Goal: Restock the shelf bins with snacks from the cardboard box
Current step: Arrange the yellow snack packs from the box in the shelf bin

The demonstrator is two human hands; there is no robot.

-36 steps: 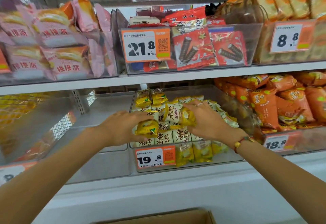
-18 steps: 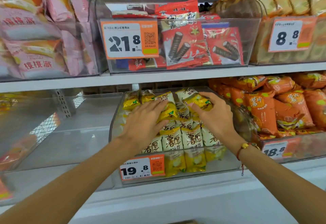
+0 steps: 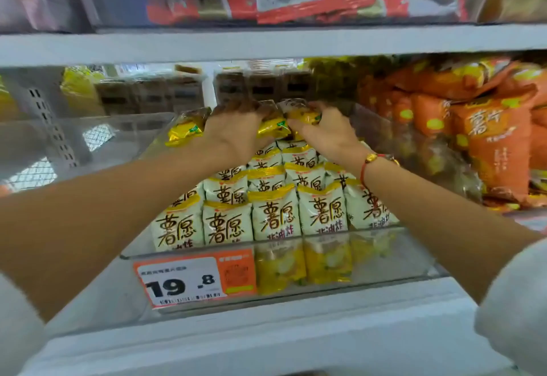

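My left hand (image 3: pixel 236 130) and right hand (image 3: pixel 322 130) each grip packets (image 3: pixel 273 128), pushing them deep into the bin (image 3: pixel 384 269) to fill the back.

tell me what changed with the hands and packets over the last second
Both hands moved from the front of the packet pile to the back of the bin. The left hand and right hand now grip yellow packets at the rear top. The view has come closer. The front rows of packets, the 19.8 tag and the orange bags stayed put.
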